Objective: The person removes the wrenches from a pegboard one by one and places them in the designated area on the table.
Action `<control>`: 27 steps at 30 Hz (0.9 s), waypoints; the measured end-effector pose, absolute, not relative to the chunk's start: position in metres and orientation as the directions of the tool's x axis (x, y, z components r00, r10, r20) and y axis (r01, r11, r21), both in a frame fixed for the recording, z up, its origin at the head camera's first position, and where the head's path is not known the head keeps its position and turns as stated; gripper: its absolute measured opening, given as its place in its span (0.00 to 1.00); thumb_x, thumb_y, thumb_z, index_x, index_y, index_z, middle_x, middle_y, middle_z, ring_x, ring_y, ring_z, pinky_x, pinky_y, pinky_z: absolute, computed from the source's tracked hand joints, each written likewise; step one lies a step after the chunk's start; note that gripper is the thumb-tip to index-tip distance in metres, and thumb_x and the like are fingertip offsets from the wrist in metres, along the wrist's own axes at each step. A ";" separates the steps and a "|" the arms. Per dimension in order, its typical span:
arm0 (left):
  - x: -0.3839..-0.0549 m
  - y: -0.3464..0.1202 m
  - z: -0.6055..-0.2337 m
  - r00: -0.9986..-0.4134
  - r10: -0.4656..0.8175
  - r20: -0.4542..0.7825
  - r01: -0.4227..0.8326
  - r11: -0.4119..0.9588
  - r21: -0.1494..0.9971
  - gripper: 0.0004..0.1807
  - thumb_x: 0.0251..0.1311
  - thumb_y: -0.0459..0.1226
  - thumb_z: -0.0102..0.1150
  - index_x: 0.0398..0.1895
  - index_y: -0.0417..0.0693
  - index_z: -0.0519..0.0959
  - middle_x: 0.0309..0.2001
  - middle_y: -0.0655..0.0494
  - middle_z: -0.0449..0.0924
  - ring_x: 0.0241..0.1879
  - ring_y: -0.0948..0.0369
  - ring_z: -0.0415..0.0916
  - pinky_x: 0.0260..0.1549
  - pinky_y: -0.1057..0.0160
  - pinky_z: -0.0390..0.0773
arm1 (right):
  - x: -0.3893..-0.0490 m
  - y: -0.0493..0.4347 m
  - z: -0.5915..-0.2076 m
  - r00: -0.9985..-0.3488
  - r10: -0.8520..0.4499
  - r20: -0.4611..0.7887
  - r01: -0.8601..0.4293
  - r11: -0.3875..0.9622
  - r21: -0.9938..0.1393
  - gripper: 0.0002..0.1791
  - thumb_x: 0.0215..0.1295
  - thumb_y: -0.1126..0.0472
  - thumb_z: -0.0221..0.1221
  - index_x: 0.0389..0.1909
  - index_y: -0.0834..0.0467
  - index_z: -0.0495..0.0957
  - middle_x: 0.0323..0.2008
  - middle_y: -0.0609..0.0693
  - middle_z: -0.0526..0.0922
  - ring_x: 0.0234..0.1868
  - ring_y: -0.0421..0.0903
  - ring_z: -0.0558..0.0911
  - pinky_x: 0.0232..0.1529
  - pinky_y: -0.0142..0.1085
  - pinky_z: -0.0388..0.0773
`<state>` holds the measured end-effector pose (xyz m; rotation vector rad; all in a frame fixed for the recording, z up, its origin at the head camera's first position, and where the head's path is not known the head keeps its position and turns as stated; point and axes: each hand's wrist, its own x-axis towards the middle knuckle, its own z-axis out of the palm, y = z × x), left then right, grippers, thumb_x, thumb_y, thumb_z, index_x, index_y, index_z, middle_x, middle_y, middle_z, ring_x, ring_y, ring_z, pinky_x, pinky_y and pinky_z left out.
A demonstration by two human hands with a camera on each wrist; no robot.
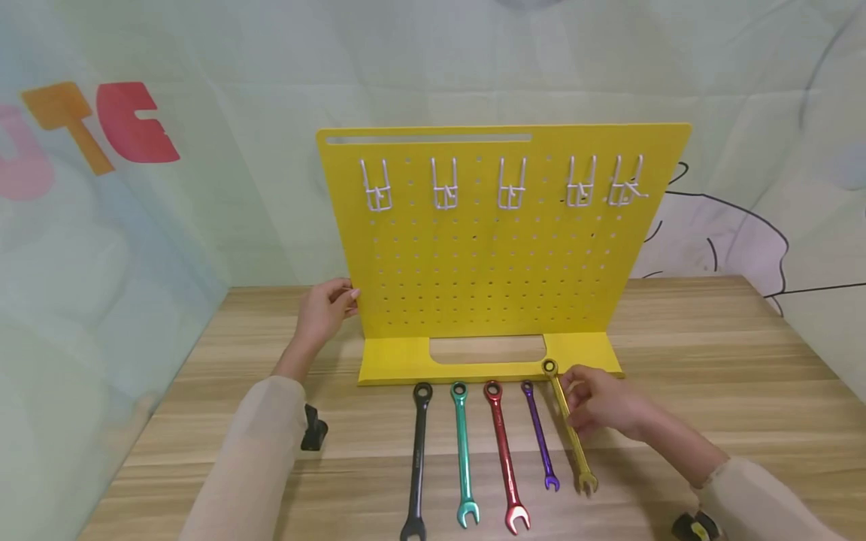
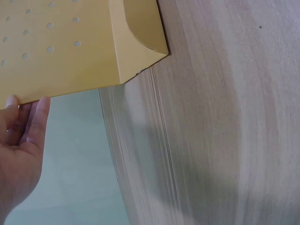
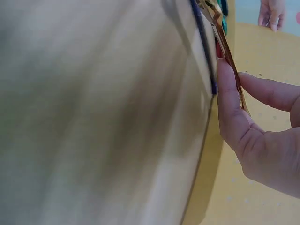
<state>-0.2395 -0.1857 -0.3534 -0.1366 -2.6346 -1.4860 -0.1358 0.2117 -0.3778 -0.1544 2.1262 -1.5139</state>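
At the right end of a row of wrenches, my right hand (image 1: 604,403) pinches a gold combination wrench (image 1: 573,436) by its shaft between thumb and fingers. The wrench's ring end overlaps the front edge of a yellow pegboard stand (image 1: 487,263). In the right wrist view the gold wrench (image 3: 229,51) appears edge-on, lifted off the wood. My left hand (image 1: 323,312) grips the pegboard's left edge; the left wrist view shows thumb and fingers at the rim of the board (image 2: 61,70). Left of the gold wrench lie a purple wrench (image 1: 539,434), a red wrench (image 1: 504,451), a green wrench (image 1: 463,451) and a black wrench (image 1: 418,458).
Several white wire hooks (image 1: 445,188) hang along the board's upper part, the two rightmost close together. The stand's base has a long slot. Under everything is a wood-grain table (image 1: 710,361), with a printed cloth backdrop (image 1: 271,188) behind.
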 end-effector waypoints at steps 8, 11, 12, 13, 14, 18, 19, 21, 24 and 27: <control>-0.238 -0.185 -0.352 -0.988 0.019 0.152 0.141 0.506 0.851 0.13 0.65 0.32 0.48 0.45 0.29 0.74 0.40 0.35 0.76 0.39 0.47 0.76 0.39 0.60 0.81 | -0.124 0.219 -0.387 -0.849 -0.363 -0.384 0.267 0.333 -0.905 0.21 0.46 0.83 0.54 0.43 0.72 0.63 0.26 0.55 0.70 0.24 0.48 0.75 0.27 0.45 0.83; -0.238 -0.185 -0.352 -0.988 0.019 0.151 0.140 0.508 0.850 0.13 0.65 0.33 0.48 0.45 0.29 0.74 0.40 0.35 0.76 0.39 0.47 0.77 0.39 0.60 0.81 | -0.122 0.220 -0.389 -0.849 -0.369 -0.380 0.262 0.330 -0.907 0.20 0.46 0.83 0.54 0.43 0.73 0.62 0.25 0.56 0.70 0.23 0.48 0.76 0.26 0.45 0.83; -0.238 -0.185 -0.352 -0.988 0.020 0.151 0.140 0.508 0.850 0.13 0.65 0.33 0.48 0.45 0.29 0.74 0.40 0.35 0.76 0.39 0.47 0.77 0.39 0.60 0.82 | -0.122 0.219 -0.390 -0.850 -0.368 -0.377 0.258 0.332 -0.907 0.20 0.46 0.83 0.54 0.43 0.73 0.62 0.25 0.56 0.70 0.23 0.48 0.76 0.26 0.45 0.83; -0.237 -0.185 -0.352 -0.988 0.021 0.152 0.142 0.507 0.850 0.13 0.65 0.32 0.48 0.45 0.29 0.74 0.40 0.35 0.76 0.39 0.47 0.76 0.39 0.61 0.82 | -0.122 0.219 -0.391 -0.853 -0.359 -0.379 0.260 0.338 -0.905 0.20 0.46 0.83 0.54 0.43 0.74 0.62 0.25 0.56 0.70 0.23 0.48 0.76 0.26 0.44 0.83; -0.238 -0.185 -0.352 -0.988 0.023 0.152 0.142 0.505 0.851 0.13 0.65 0.32 0.48 0.45 0.29 0.74 0.40 0.34 0.76 0.39 0.47 0.76 0.39 0.61 0.82 | -0.122 0.218 -0.391 -0.856 -0.350 -0.379 0.258 0.346 -0.902 0.20 0.47 0.82 0.55 0.43 0.74 0.63 0.25 0.56 0.70 0.23 0.48 0.76 0.25 0.44 0.83; -0.238 -0.185 -0.352 -0.988 0.025 0.151 0.144 0.495 0.857 0.13 0.65 0.32 0.47 0.46 0.28 0.73 0.41 0.34 0.76 0.40 0.46 0.76 0.39 0.62 0.82 | -0.121 0.216 -0.393 -0.871 -0.313 -0.378 0.252 0.374 -0.892 0.20 0.47 0.81 0.56 0.43 0.73 0.63 0.25 0.56 0.70 0.22 0.47 0.75 0.24 0.43 0.83; -0.238 -0.185 -0.352 -0.988 0.025 0.151 0.144 0.494 0.857 0.14 0.65 0.32 0.47 0.46 0.28 0.73 0.41 0.33 0.76 0.40 0.46 0.76 0.39 0.62 0.82 | -0.121 0.215 -0.393 -0.875 -0.306 -0.375 0.249 0.381 -0.890 0.19 0.47 0.81 0.56 0.43 0.73 0.64 0.25 0.56 0.70 0.22 0.47 0.75 0.24 0.43 0.83; -0.238 -0.184 -0.352 -0.988 0.025 0.151 0.144 0.490 0.860 0.14 0.65 0.32 0.47 0.47 0.28 0.73 0.41 0.33 0.76 0.40 0.46 0.76 0.40 0.61 0.81 | -0.120 0.215 -0.394 -0.881 -0.298 -0.368 0.239 0.391 -0.889 0.19 0.47 0.81 0.56 0.42 0.73 0.64 0.25 0.56 0.71 0.22 0.48 0.75 0.24 0.43 0.83; -0.238 -0.184 -0.352 -0.988 0.022 0.152 0.143 0.491 0.859 0.14 0.65 0.32 0.47 0.46 0.28 0.73 0.41 0.33 0.76 0.40 0.45 0.76 0.40 0.59 0.81 | -0.119 0.216 -0.394 -0.885 -0.287 -0.366 0.236 0.402 -0.885 0.18 0.48 0.81 0.56 0.41 0.73 0.65 0.25 0.57 0.72 0.23 0.48 0.76 0.25 0.43 0.83; -0.238 -0.184 -0.352 -0.988 0.020 0.150 0.141 0.493 0.859 0.13 0.65 0.32 0.47 0.46 0.28 0.73 0.41 0.33 0.76 0.40 0.45 0.76 0.40 0.58 0.81 | -0.118 0.218 -0.394 -0.885 -0.284 -0.370 0.239 0.406 -0.882 0.16 0.49 0.80 0.56 0.40 0.73 0.66 0.25 0.57 0.72 0.23 0.48 0.76 0.25 0.43 0.83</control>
